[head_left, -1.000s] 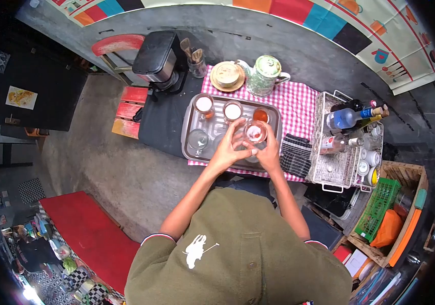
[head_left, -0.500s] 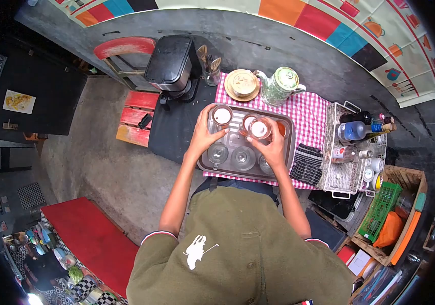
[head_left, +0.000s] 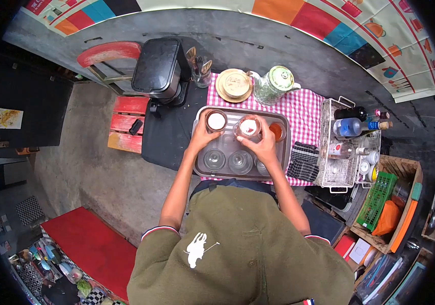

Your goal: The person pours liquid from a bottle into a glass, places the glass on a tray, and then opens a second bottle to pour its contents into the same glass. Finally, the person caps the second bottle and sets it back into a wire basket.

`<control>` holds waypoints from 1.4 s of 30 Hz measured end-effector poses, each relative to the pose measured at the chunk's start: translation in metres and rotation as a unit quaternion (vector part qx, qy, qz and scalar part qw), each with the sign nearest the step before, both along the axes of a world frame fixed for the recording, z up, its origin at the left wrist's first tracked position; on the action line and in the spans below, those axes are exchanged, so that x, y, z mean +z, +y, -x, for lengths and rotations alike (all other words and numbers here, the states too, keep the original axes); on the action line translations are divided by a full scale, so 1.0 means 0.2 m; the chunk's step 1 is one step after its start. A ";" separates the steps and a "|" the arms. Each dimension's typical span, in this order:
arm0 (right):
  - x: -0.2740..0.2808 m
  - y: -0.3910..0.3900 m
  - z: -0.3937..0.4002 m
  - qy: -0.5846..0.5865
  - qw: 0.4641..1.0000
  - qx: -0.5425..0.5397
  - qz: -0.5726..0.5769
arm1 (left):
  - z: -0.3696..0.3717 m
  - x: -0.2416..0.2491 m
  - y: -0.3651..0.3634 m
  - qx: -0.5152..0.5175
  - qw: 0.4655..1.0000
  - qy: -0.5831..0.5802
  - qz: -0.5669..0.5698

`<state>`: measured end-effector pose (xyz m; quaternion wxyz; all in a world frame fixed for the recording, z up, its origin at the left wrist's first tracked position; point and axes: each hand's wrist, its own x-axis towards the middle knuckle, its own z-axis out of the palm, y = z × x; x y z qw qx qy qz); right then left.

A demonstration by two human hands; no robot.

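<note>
My left hand (head_left: 203, 136) is wrapped round a glass (head_left: 216, 121) that shows white inside and a reddish-brown rim, at the far left of the serving tray (head_left: 284, 162). My right hand (head_left: 263, 145) grips a second glass (head_left: 249, 127), also white inside, close to the first. Its underside and whatever is below it are hidden. To its right stands a glass of amber-red liquid (head_left: 277, 132). Along the near side of the tray are clear glasses: one glass (head_left: 214, 160) on the left, another glass (head_left: 240, 161) in the middle, and a third partly behind my right wrist.
Behind the tray sit stacked plates (head_left: 237, 84) and a green-patterned pitcher (head_left: 274, 87). A black coffee maker (head_left: 159, 68) and a utensil glass (head_left: 202, 76) are at back left. On the right are a dark checked cloth (head_left: 304, 161) and a wire rack (head_left: 332, 173) with bottles.
My right hand has brought its glass left and now covers the spot where another glass showed beside it. My left hand keeps its hold. The whole view has shifted slightly.
</note>
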<state>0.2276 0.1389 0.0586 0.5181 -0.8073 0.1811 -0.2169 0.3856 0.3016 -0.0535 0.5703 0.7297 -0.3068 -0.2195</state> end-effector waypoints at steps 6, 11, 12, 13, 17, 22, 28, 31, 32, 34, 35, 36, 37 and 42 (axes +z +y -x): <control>-0.04 0.02 0.00 0.018 1.000 0.002 -0.006 | -0.02 -0.06 -0.01 -0.010 1.000 -0.012 0.008; -0.05 0.04 0.01 0.010 0.999 0.000 -0.033 | -0.02 -0.05 -0.01 -0.024 0.999 0.022 0.031; -0.04 0.05 0.01 0.012 0.999 -0.002 -0.049 | -0.02 -0.05 -0.01 -0.024 0.999 0.030 0.034; -0.04 0.05 0.02 0.007 0.999 -0.002 -0.050 | -0.01 -0.06 -0.01 -0.019 0.999 0.036 0.034; -0.06 0.06 0.03 -0.002 0.999 -0.006 -0.040 | 0.01 -0.08 -0.02 0.001 0.999 0.021 0.028; -0.08 0.07 0.06 -0.006 0.999 -0.006 -0.036 | 0.03 -0.04 -0.01 0.009 0.999 0.020 0.048; 0.01 0.08 0.08 0.001 0.999 -0.008 -0.048 | 0.05 0.03 0.04 0.035 0.999 -0.020 0.033; 0.03 0.09 0.08 -0.021 0.999 -0.005 -0.044 | 0.05 0.08 0.05 0.047 0.997 -0.008 0.056; 0.04 0.09 0.08 -0.024 0.999 -0.005 -0.036 | 0.05 0.10 0.06 0.050 0.997 -0.013 0.065; 0.05 0.09 0.09 -0.026 0.999 -0.005 -0.022 | 0.05 0.18 0.05 0.053 0.997 -0.016 0.062; 0.06 0.09 0.09 -0.024 1.000 -0.003 -0.017 | 0.06 0.23 0.05 0.054 0.996 -0.018 0.061; 0.06 0.09 0.09 -0.022 1.000 -0.002 -0.011 | 0.07 0.28 0.04 0.055 0.996 -0.008 0.073; 0.07 0.09 0.08 -0.028 0.999 0.002 -0.015 | 0.08 0.33 0.04 0.056 0.995 0.002 0.084; 0.16 0.09 0.08 -0.033 0.998 0.021 -0.042 | 0.13 0.45 0.01 0.057 0.991 -0.009 0.117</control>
